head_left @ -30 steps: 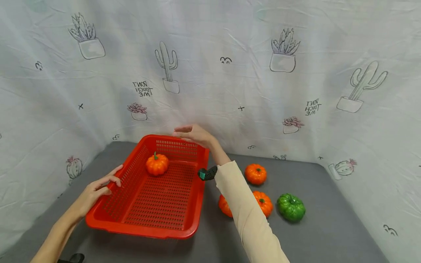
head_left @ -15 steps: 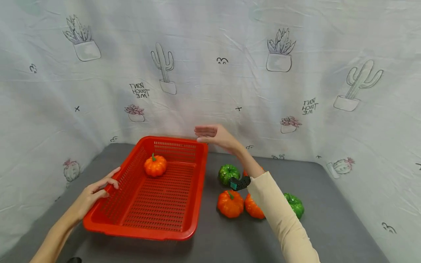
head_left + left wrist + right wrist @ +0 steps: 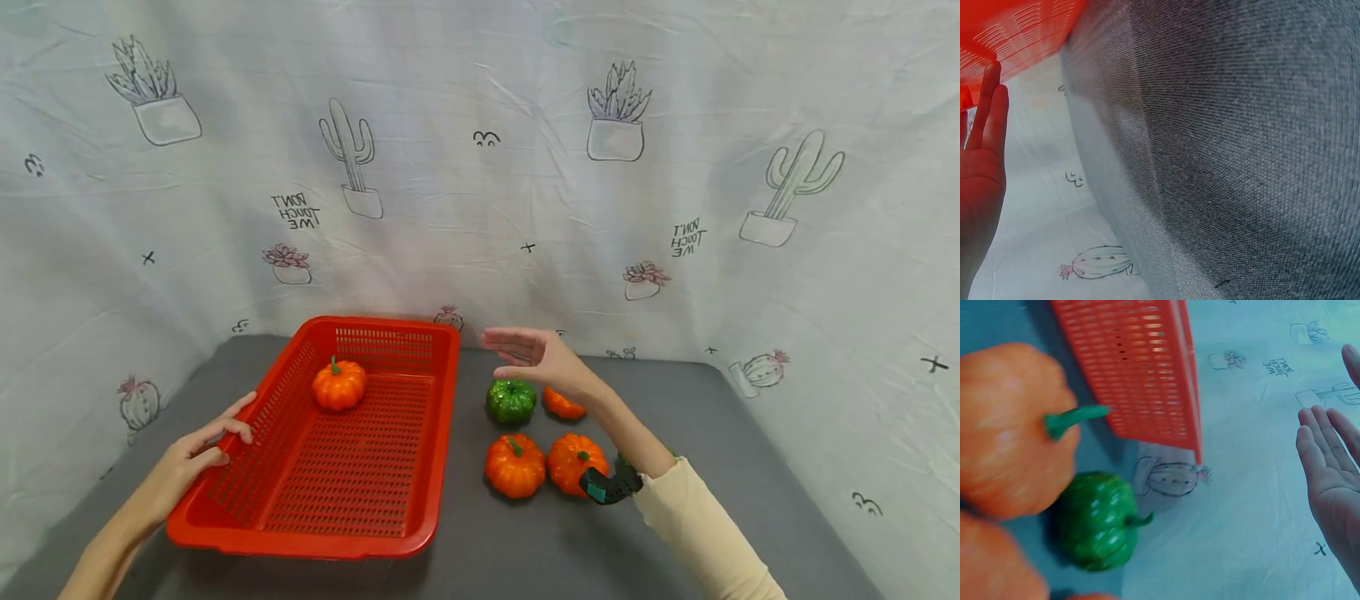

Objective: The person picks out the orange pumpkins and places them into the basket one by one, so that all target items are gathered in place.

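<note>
My left hand (image 3: 183, 467) grips the left rim of a red plastic basket (image 3: 311, 543), fingers hooked over the edge. In the left wrist view, fingers (image 3: 995, 115) lie against the basket's slotted wall (image 3: 1029, 28). One small orange pumpkin (image 3: 339, 385) with a green stem sits inside the basket, towards the far left. My right hand (image 3: 551, 362) hovers with nothing in it, right of the basket's far corner. Its fingers are extended, thumb apart, over a shiny green pumpkin (image 3: 512, 403). The right wrist view shows that green pumpkin (image 3: 1100, 522) beside a larger-looking orange one (image 3: 1007, 437).
Right of the basket, two orange pumpkins (image 3: 515, 467) (image 3: 576, 460) stand side by side on the grey table (image 3: 495, 550). Behind them is another orange pumpkin (image 3: 562, 405), partly covered by my right hand. A second green one is mostly hidden behind my forearm. A white printed curtain (image 3: 420, 250) encloses the table.
My right hand has left the basket's far rim and moved right and down towards the pumpkins. My left hand stays on the rim. The whole view has shifted slightly.
</note>
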A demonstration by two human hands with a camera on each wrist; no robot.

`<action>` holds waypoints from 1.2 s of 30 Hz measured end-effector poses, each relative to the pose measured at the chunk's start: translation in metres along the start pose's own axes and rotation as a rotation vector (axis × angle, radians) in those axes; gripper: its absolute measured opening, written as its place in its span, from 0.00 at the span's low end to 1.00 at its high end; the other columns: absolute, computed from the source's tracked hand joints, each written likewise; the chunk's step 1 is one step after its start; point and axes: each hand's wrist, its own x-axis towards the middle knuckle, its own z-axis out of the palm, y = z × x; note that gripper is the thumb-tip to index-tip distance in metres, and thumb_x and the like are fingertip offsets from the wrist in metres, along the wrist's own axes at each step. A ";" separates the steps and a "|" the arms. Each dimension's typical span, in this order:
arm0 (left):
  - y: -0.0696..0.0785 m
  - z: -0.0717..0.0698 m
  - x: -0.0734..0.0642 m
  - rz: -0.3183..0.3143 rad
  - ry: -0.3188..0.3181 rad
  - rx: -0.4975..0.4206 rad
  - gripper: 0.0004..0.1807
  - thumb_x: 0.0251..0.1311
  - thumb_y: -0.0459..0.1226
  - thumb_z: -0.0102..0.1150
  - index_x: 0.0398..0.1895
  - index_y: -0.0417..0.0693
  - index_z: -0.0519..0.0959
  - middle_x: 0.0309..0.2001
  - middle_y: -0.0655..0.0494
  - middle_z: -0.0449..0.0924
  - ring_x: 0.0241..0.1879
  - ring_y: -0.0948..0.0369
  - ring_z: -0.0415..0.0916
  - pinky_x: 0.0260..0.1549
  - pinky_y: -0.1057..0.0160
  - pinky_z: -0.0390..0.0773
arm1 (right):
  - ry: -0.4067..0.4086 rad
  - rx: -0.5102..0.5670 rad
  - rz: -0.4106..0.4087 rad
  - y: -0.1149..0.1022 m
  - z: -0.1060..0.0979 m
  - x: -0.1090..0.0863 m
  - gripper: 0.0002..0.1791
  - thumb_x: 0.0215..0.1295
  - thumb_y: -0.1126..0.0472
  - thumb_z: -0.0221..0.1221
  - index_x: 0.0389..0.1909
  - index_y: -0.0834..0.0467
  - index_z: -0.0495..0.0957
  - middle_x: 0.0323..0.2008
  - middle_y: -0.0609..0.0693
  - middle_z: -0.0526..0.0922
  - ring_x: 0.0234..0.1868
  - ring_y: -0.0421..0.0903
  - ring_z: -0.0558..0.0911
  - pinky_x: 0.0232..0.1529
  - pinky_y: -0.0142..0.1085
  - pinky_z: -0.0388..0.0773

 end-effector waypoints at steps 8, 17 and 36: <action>0.001 -0.001 0.001 -0.010 0.007 0.002 0.15 0.63 0.21 0.39 0.45 0.40 0.74 0.73 0.68 0.52 0.60 0.77 0.56 0.36 0.70 0.71 | 0.036 -0.030 -0.084 0.008 -0.007 -0.054 0.32 0.59 0.69 0.63 0.64 0.70 0.65 0.64 0.59 0.71 0.67 0.48 0.67 0.61 0.37 0.64; 0.000 -0.002 0.003 -0.027 -0.023 -0.022 0.14 0.65 0.23 0.38 0.47 0.38 0.72 0.73 0.71 0.49 0.57 0.76 0.58 0.33 0.67 0.74 | -0.009 0.021 -0.111 0.023 -0.010 -0.107 0.31 0.59 0.76 0.59 0.64 0.74 0.62 0.64 0.65 0.68 0.67 0.48 0.66 0.63 0.38 0.62; -0.006 -0.003 0.001 -0.014 -0.045 -0.091 0.14 0.66 0.22 0.37 0.49 0.36 0.72 0.74 0.72 0.48 0.56 0.75 0.60 0.33 0.65 0.76 | 0.017 0.115 0.001 0.061 -0.030 -0.180 0.33 0.58 0.81 0.56 0.65 0.77 0.57 0.67 0.67 0.63 0.68 0.49 0.64 0.62 0.37 0.62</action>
